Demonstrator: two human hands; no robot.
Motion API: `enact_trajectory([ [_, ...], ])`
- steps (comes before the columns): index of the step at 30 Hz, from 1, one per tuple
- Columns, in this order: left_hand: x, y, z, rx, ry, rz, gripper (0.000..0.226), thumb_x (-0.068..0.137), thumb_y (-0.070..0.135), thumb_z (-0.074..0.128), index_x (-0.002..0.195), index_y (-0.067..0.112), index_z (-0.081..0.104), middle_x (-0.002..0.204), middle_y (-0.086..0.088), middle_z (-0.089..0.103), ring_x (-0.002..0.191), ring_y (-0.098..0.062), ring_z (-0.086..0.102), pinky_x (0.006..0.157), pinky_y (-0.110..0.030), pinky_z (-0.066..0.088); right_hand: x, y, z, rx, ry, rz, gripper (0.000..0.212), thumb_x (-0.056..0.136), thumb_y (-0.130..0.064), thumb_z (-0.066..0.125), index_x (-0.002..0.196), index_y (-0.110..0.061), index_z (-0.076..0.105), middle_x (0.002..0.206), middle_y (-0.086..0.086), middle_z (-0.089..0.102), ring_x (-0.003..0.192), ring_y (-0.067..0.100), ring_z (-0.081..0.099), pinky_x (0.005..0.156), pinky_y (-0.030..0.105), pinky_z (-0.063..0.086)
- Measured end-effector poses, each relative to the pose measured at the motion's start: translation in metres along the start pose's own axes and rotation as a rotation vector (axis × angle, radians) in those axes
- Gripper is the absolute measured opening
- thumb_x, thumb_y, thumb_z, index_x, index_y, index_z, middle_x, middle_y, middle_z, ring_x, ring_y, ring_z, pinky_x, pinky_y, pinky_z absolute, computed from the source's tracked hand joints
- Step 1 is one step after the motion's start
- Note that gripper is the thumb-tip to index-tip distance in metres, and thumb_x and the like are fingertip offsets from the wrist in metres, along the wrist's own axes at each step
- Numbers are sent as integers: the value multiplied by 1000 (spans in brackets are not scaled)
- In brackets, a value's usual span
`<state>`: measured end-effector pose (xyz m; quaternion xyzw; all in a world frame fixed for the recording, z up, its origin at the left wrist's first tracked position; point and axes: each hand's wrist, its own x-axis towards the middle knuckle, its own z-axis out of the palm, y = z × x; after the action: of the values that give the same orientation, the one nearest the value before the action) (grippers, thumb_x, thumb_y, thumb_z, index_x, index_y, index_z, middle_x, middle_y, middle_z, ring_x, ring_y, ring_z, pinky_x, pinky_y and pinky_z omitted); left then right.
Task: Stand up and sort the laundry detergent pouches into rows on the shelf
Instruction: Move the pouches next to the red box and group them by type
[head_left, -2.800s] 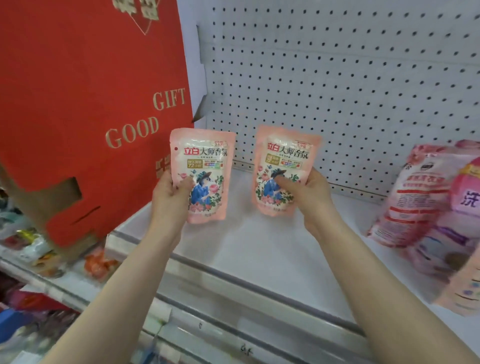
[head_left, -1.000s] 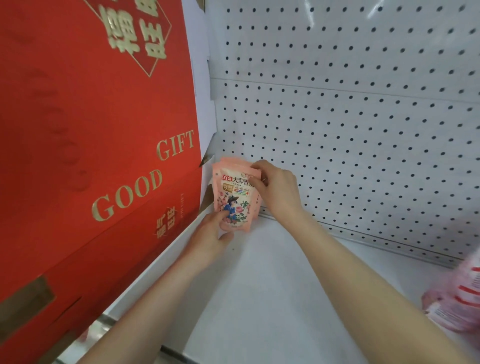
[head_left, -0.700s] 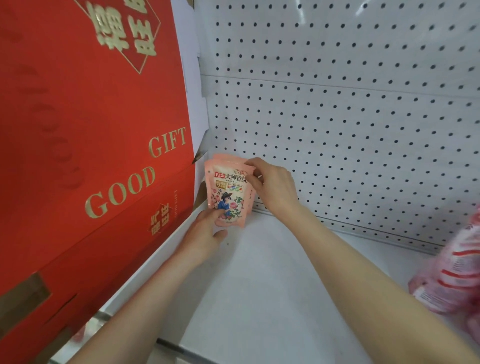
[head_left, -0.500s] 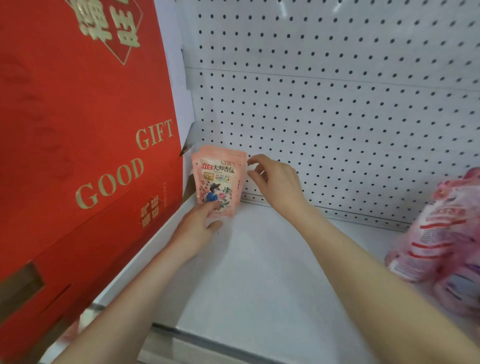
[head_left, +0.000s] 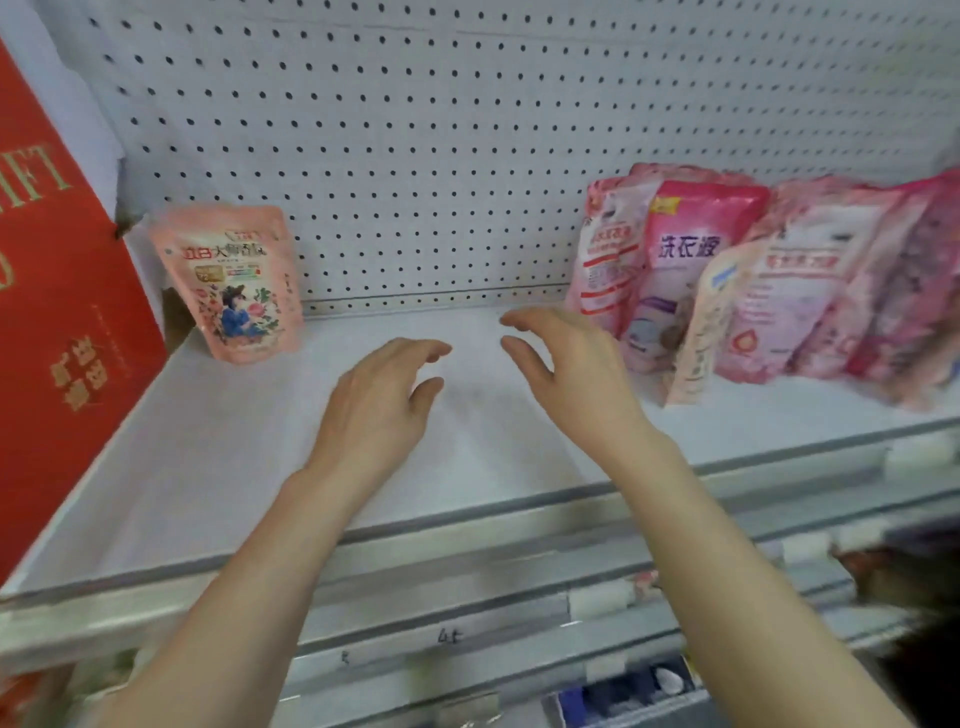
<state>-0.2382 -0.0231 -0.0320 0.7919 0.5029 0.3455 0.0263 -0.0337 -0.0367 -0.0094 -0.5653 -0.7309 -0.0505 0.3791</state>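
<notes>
Your left hand, right hand: both empty, fingers loosely spread, hovering over shelf. Floral pink pouch stands upright far left (back corner). Slumped pink pouches lean just beyond your right hand, so it's nearer.

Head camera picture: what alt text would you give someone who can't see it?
The left hand and right hand hover open and empty above a white shelf. A pale pink pouch stands upright at its back left, beside a red gift box; larger pink pouches lean together at the right.
</notes>
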Motion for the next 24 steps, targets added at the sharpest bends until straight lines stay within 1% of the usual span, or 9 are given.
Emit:
enact_trajectory([
  [4, -4, 46, 19, -99, -15, 82, 31, 94, 23, 58, 124, 29, 60, 119, 14, 63, 110, -8, 58, 86, -24, 40, -49, 21, -30, -19, 128, 106, 23, 96, -25, 60, 115, -16, 70, 112, 1, 71, 101, 21, 64, 86, 31, 48],
  [7, -4, 75, 35, -162, -31, 111, 30, 94, 25, 58, 123, 29, 59, 117, 14, 63, 108, -5, 58, 86, -19, 36, -79, 45, -50, -29, 218, 201, 21, 96, -22, 61, 114, -16, 70, 108, 0, 72, 97, 21, 64, 83, 34, 50],
  [10, -2, 107, 56, -189, -49, 143, 33, 93, 24, 59, 126, 28, 58, 119, 11, 62, 108, -6, 57, 84, -17, 33, -102, 77, -75, -35, 243, 300, 21, 97, -22, 59, 115, -18, 70, 112, -3, 72, 100, 20, 64, 84, 33, 50],
  [13, 8, 135, 80, -203, -50, 152, 41, 91, 25, 61, 132, 26, 52, 127, 5, 59, 113, -12, 56, 87, -22, 37, -113, 108, -93, -29, 246, 346, 21, 97, -21, 59, 114, -16, 70, 112, -1, 72, 99, 22, 63, 83, 38, 51],
  [15, 21, 158, 98, -232, -58, 104, 49, 91, 25, 62, 137, 23, 46, 133, 2, 56, 118, -17, 54, 94, -31, 44, -117, 130, -105, -24, 228, 359, 21, 97, -21, 59, 114, -15, 70, 112, 0, 72, 100, 22, 63, 84, 41, 51],
  [17, 37, 177, 116, -294, -83, 9, 53, 90, 28, 62, 139, 21, 42, 136, -1, 54, 120, -20, 53, 96, -37, 46, -119, 152, -118, -20, 194, 348, 22, 97, -21, 58, 115, -15, 69, 113, -1, 71, 102, 21, 63, 86, 39, 51],
  [20, 54, 199, 142, -394, -105, -138, 50, 90, 28, 61, 136, 22, 44, 134, -1, 58, 116, -23, 58, 90, -35, 47, -120, 188, -145, -44, 182, 340, 23, 97, -22, 58, 116, -17, 69, 114, -2, 71, 104, 18, 63, 86, 35, 50],
  [22, 58, 210, 157, -398, -63, -208, 44, 90, 29, 61, 132, 21, 47, 130, 1, 62, 111, -23, 62, 82, -30, 44, -122, 215, -164, -52, 271, 353, 20, 96, -21, 58, 113, -18, 68, 107, -2, 71, 99, 19, 63, 82, 35, 50],
  [24, 59, 218, 167, -385, 9, -263, 39, 89, 32, 64, 124, 22, 50, 121, 2, 66, 100, -20, 65, 75, -28, 40, -122, 242, -180, -53, 406, 383, 18, 95, -20, 58, 113, -17, 63, 105, -2, 67, 97, 21, 61, 80, 40, 51],
])
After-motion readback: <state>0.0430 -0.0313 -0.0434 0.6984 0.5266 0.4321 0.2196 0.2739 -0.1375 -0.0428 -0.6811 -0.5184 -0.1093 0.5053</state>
